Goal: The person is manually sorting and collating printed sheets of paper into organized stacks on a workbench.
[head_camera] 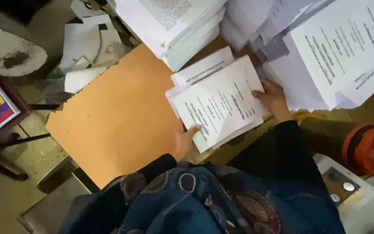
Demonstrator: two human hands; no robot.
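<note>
2 hands grip a sheaf of printed sheets: left hand pinches its near edge, right hand clasps its right side. Sheaf lies just right of the orange board.

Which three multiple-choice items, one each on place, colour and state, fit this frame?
1. Where does the large flat card sheet lie?
A. left of the held sheets
B. right of them
C. on top of them

2. What colour is it?
A. green
B. tan-orange
C. black

3. How is the small stack of printed white paper sheets held?
A. left hand only
B. lying untouched
C. both hands

Answers: 1 A, it spreads leftward. 2 B, plainly tan-orange. 3 C, left hand and right hand each grip an edge.
</note>
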